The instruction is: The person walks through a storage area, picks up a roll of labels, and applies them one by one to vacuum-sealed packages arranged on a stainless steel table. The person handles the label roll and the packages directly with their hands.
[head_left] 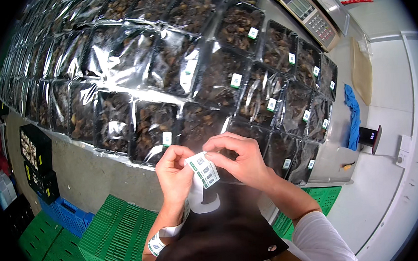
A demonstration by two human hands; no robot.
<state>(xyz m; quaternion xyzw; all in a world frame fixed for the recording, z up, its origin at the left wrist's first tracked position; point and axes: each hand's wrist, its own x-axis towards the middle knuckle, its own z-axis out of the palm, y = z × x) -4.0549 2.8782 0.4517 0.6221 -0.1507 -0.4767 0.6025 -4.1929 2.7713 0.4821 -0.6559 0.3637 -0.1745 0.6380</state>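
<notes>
In front of my dark apron, my left hand is closed on a strip of printed white and green labels. My right hand pinches the strip's top right corner between thumb and fingertips. White backing trails down from the strip, and more of the label band loops round my left forearm. Just beyond my hands lie film-wrapped black trays of brown, mushroom-like pieces. One nearby tray bears a small label. Several trays to the right carry similar labels, such as this white and green one.
A digital scale stands at the table's far right. A blue cloth and a small dark display device are at the right edge. Green crates, a blue crate and black boxes stand lower left.
</notes>
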